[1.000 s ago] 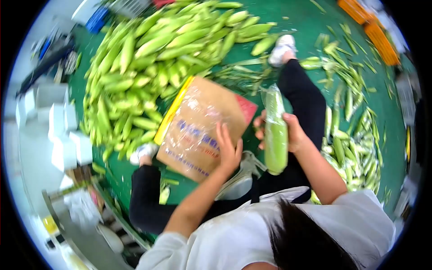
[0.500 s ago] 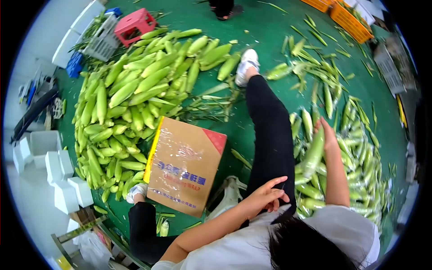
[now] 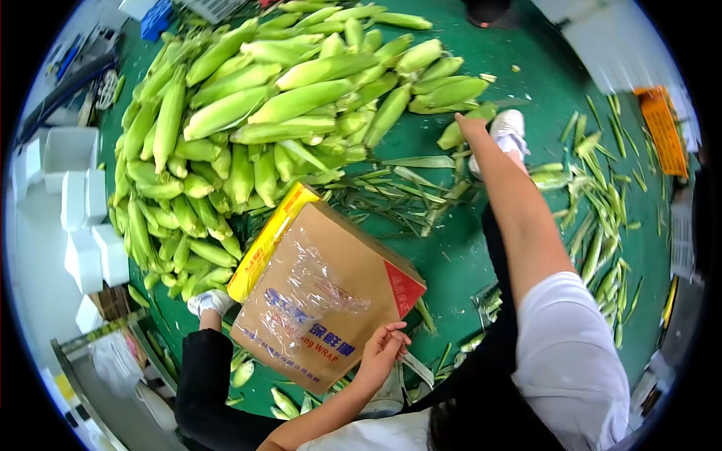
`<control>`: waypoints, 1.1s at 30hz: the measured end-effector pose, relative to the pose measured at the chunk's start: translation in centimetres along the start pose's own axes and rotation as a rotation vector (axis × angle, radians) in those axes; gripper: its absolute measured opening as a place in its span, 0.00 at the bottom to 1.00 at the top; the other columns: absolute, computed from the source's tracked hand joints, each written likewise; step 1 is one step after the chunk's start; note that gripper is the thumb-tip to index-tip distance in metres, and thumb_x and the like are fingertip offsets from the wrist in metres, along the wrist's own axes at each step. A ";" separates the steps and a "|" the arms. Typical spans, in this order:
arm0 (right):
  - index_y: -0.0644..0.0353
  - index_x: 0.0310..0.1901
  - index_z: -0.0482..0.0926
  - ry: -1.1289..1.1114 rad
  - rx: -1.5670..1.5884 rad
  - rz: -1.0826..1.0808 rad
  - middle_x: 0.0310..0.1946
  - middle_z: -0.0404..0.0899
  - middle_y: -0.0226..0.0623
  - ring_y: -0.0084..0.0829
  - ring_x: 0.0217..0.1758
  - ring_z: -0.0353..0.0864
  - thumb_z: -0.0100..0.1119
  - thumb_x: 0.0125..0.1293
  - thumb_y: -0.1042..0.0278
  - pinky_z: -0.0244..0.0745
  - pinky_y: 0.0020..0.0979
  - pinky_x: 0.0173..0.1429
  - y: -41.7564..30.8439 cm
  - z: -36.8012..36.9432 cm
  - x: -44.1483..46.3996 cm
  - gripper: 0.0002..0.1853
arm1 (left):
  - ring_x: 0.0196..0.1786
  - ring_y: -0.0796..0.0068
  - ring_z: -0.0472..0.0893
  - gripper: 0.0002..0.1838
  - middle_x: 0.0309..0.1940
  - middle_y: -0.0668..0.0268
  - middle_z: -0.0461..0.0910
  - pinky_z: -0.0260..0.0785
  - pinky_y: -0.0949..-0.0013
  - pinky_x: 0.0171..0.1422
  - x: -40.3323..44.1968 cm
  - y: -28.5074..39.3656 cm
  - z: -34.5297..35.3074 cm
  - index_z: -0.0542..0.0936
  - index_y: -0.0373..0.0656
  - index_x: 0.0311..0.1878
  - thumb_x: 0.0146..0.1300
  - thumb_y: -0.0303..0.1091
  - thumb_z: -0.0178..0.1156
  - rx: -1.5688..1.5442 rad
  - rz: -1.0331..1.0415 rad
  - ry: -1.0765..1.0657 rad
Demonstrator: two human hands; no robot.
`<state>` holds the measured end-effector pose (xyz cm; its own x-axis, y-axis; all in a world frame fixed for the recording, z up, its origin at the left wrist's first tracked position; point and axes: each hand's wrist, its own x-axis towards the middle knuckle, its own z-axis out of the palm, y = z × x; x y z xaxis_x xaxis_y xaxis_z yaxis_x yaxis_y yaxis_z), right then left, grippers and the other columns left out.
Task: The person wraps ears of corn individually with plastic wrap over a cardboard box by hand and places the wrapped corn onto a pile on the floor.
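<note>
A big pile of green corn ears in husks (image 3: 301, 90) lies on the floor beyond the cardboard box (image 3: 316, 301). Clear plastic film clings to the box top, and a yellow carton (image 3: 272, 242) runs along its left side. My left hand (image 3: 383, 349) rests near the box's lower right edge, fingers curled, with nothing seen in it. Stretched far forward, my right hand (image 3: 472, 126) touches a single corn ear (image 3: 451, 136) at the pile's right end, beside a white shoe (image 3: 508, 131); its fingers are partly hidden.
Loose husks and leaves (image 3: 594, 203) are strewn on the green floor (image 3: 451, 263) at the right. An orange crate (image 3: 663, 131) stands at the upper right. White foam boxes (image 3: 83, 259) stand at the left, above a metal-framed cart (image 3: 98, 376).
The wrapped ear has left my right hand, which has gone from the wrapped ears on the right to the pile's right end. My left hand has moved toward the box. The view has shifted.
</note>
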<state>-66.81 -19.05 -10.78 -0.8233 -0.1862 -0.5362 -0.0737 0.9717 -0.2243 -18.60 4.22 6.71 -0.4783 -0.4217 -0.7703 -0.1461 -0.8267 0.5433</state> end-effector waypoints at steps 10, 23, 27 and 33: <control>0.51 0.73 0.62 0.016 0.844 -0.103 0.42 0.80 0.39 0.41 0.38 0.78 0.63 0.58 0.65 0.76 0.40 0.43 8.2 8.3 -9.9 0.39 | 0.38 0.85 0.75 0.12 0.36 0.69 0.78 0.68 0.79 0.43 1.3 8.7 -3.7 0.77 0.36 0.57 0.75 0.26 0.51 0.134 0.481 0.140; 0.43 0.67 0.70 0.310 -0.935 -1.035 0.58 0.71 0.36 0.39 0.62 0.71 0.57 0.63 0.72 0.72 0.43 0.63 -0.1 7.6 -7.4 0.29 | 0.38 0.83 0.78 0.11 0.37 0.69 0.80 0.72 0.77 0.43 -5.2 1.3 -8.8 0.77 0.35 0.55 0.75 0.27 0.51 0.106 0.397 0.321; 0.49 0.51 0.76 0.357 -1.083 -1.247 0.53 0.74 0.36 0.42 0.58 0.75 0.64 0.58 0.68 0.77 0.45 0.50 1.8 6.0 -8.1 0.18 | 0.37 0.80 0.79 0.10 0.36 0.67 0.81 0.73 0.75 0.43 -4.2 2.1 -8.2 0.78 0.35 0.52 0.74 0.27 0.52 0.199 0.380 0.274; 0.55 0.59 0.71 -0.263 -0.174 -1.285 0.54 0.78 0.41 0.39 0.57 0.79 0.74 0.46 0.63 0.74 0.39 0.61 -0.9 -7.3 -27.5 0.35 | 0.51 0.67 0.81 0.22 0.48 0.56 0.81 0.73 0.65 0.56 -2.1 8.7 -6.3 0.76 0.40 0.62 0.65 0.29 0.63 0.586 0.805 0.301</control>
<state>-48.18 -13.74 10.09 0.0178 -0.9858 -0.1668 -0.8014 0.0857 -0.5920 -13.40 -4.47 10.93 -0.3966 -0.9107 -0.1157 -0.3155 0.0168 0.9488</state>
